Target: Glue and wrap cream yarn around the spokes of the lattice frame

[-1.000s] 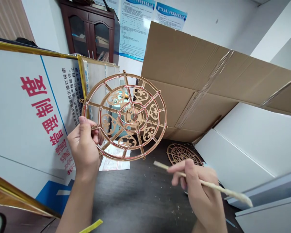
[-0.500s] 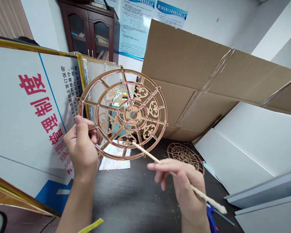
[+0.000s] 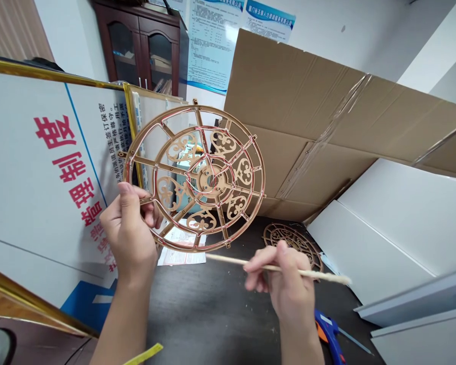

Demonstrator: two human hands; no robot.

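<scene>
My left hand [image 3: 131, 223] grips the left rim of a round, bronze-coloured openwork frame [image 3: 199, 249], which it holds up facing me. Scroll-shaped ornaments fill the spaces between its spokes, and reddish wires run along the rings and spokes. Between the thumb and fingers of my right hand [image 3: 285, 284] is a thin wooden stick [image 3: 228, 259] with a pale, fuzzy far end at the right. The stick's left tip is just below the frame's lower rim and looks apart from it.
A similar round frame [image 3: 289, 241] lies on the dark table [image 3: 213, 314] near white boxes [image 3: 410, 213]. A blue glue gun [image 3: 329, 334] is at lower right, a yellow strip [image 3: 146, 353] at the front, printed paper [image 3: 182, 256] behind. Cardboard [image 3: 281, 91] stands at the back, a framed board [image 3: 19, 167] left.
My right hand has turned the stick nearly level and drawn its tip down off the frame's lower ornament. More of the glue gun shows. The left hand still holds the frame.
</scene>
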